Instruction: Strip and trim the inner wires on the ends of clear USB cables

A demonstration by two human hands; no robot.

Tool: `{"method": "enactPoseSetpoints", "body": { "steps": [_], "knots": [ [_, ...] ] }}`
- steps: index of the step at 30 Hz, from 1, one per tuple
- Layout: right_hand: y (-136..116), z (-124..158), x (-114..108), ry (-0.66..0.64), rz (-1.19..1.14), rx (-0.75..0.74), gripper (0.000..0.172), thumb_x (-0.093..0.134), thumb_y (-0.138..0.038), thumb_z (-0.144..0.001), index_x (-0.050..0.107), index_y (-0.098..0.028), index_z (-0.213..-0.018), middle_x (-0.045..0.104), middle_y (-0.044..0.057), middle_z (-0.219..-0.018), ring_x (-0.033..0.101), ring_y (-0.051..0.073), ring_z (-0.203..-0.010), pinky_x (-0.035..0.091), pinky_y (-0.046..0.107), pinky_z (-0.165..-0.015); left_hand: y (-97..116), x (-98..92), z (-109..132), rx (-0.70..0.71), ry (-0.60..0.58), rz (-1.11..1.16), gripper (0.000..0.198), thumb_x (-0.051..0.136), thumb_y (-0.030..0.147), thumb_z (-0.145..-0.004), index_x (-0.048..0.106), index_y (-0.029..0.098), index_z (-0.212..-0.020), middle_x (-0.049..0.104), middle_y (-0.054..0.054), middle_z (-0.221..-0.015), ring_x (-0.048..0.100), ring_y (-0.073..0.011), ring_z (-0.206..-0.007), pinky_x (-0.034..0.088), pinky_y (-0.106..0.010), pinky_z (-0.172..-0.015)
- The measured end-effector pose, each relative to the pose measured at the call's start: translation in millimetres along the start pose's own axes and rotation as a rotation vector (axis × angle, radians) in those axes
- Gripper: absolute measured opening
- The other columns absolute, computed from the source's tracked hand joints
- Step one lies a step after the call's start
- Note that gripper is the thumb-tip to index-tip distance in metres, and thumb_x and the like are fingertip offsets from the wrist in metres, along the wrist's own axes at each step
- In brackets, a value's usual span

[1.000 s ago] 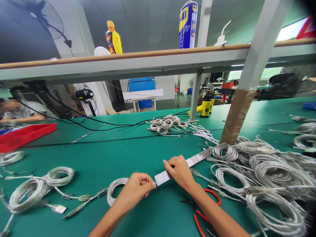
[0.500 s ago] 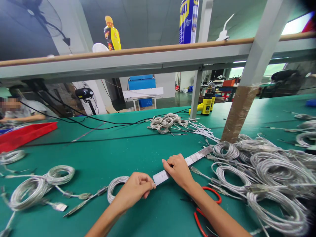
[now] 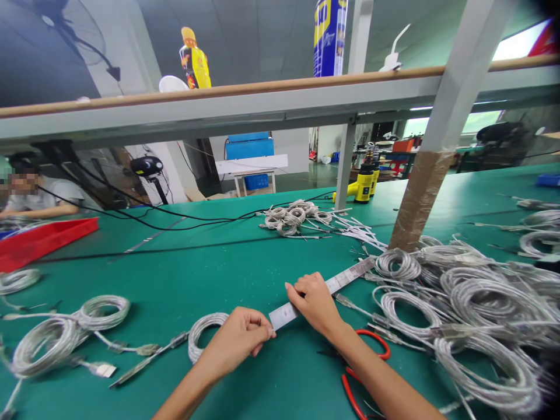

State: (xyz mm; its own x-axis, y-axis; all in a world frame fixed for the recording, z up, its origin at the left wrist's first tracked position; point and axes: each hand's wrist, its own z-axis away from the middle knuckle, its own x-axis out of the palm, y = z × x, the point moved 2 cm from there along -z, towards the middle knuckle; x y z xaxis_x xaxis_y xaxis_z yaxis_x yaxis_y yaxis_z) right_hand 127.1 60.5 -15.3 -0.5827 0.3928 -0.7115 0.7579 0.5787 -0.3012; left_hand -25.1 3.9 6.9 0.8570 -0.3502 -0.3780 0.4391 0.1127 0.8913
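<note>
A long, flat, whitish-grey strip (image 3: pixel 350 276) lies slantwise on the green table, its far end by the cable pile. My left hand (image 3: pixel 245 338) is closed, with thumb and forefinger pinched at the strip's near corner. Over the middle of the strip my right hand (image 3: pixel 315 300) is closed, fingers curled round it and thumb pointing left. Next to my left wrist is a coiled clear cable (image 3: pixel 202 333), partly covered by the hand. Red-handled scissors or pliers (image 3: pixel 371 337) lie beneath my right forearm, which hides part of them.
Many coiled cables (image 3: pixel 476 291) are heaped at the right, more coils (image 3: pixel 48 344) at the left. Farther back lie small coils (image 3: pixel 291 217), white strips (image 3: pixel 361 232) and a yellow heat gun (image 3: pixel 361 188). A taped post (image 3: pixel 422 192) supports the shelf (image 3: pixel 262 111). A person sits behind a red tray (image 3: pixel 52 239).
Both hands keep almost the same hold at the strip. The whole view has shifted slightly, so things appear a little farther left.
</note>
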Motion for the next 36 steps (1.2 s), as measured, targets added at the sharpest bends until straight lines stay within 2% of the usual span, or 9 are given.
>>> {"method": "enactPoseSetpoints", "body": {
  "steps": [14,17,19,21,23,29,33,36],
  "knots": [
    [0,1,-1,-0.046,0.06,0.018,0.043,0.041,-0.025,-0.084,0.047,-0.016,-0.042,0.048,-0.003,-0.044,0.042,0.009,-0.049,0.022,0.026,-0.059,3,-2.3,2,-0.02,-0.02,0.055,0.014,0.051,0.019,-0.063,0.062,0.011,-0.059,0.043,0.008,-0.031,0.026,-0.0035,-0.028,0.017,-0.016,-0.033],
    [1,2,-1,-0.045,0.064,0.008,0.039,0.043,-0.026,-0.083,0.051,-0.017,-0.046,0.051,-0.001,-0.047,0.045,0.011,-0.053,0.024,0.027,-0.063,7,-8.9,5,-0.011,-0.025,0.109,0.016,0.057,0.024,-0.064,0.062,0.01,-0.059,0.048,0.006,-0.034,0.031,-0.0035,-0.026,0.021,-0.016,-0.031],
    [1,3,-1,-0.035,0.049,-0.014,0.032,0.044,-0.026,-0.082,0.054,-0.017,-0.053,0.056,0.0,-0.056,0.048,0.013,-0.06,0.026,0.028,-0.067,13,-18.8,8,0.033,0.024,0.168,0.02,0.059,0.029,-0.066,0.063,0.01,-0.06,0.051,0.004,-0.037,0.037,-0.0041,-0.028,0.024,-0.016,-0.032],
    [2,4,0,-0.023,0.025,-0.04,0.026,0.045,-0.026,-0.082,0.056,-0.018,-0.061,0.058,0.001,-0.066,0.049,0.015,-0.067,0.027,0.029,-0.07,22,-34.6,13,0.112,0.138,0.242,0.025,0.06,0.033,-0.067,0.063,0.009,-0.062,0.053,0.002,-0.041,0.041,-0.0047,-0.032,0.03,-0.016,-0.035],
    [2,4,1,-0.026,0.006,-0.059,0.022,0.044,-0.026,-0.083,0.056,-0.02,-0.065,0.058,0.001,-0.071,0.049,0.015,-0.071,0.029,0.029,-0.07,32,-56.2,18,0.217,0.307,0.329,0.025,0.061,0.035,-0.068,0.062,0.01,-0.064,0.054,0.002,-0.046,0.044,-0.0048,-0.037,0.034,-0.016,-0.04],
    [6,7,10,-0.065,-0.018,-0.077,0.021,0.043,-0.024,-0.083,0.055,-0.021,-0.066,0.056,0.002,-0.073,0.049,0.017,-0.072,0.033,0.031,-0.068,55,-145.1,29,0.519,0.83,0.597,0.018,0.063,0.031,-0.067,0.058,0.014,-0.066,0.058,0.002,-0.058,0.051,-0.0061,-0.047,0.042,-0.017,-0.049],
    [7,9,13,-0.052,-0.022,-0.099,0.022,0.042,-0.024,-0.083,0.055,-0.021,-0.066,0.056,0.004,-0.073,0.049,0.018,-0.073,0.033,0.033,-0.067,47,-203.7,40,0.573,1.112,0.649,0.018,0.053,0.022,-0.077,0.054,0.014,-0.06,0.056,0.004,-0.056,0.052,-0.006,-0.047,0.044,-0.018,-0.051],
    [6,9,13,-0.074,-0.031,-0.071,0.021,0.043,-0.021,-0.082,0.056,-0.02,-0.066,0.056,0.004,-0.074,0.049,0.019,-0.074,0.033,0.033,-0.068,35,-227.6,63,0.548,1.301,0.594,0.023,0.048,0.023,-0.083,0.052,0.012,-0.063,0.052,0.005,-0.055,0.049,-0.0065,-0.044,0.042,-0.02,-0.044]
  ]
}}
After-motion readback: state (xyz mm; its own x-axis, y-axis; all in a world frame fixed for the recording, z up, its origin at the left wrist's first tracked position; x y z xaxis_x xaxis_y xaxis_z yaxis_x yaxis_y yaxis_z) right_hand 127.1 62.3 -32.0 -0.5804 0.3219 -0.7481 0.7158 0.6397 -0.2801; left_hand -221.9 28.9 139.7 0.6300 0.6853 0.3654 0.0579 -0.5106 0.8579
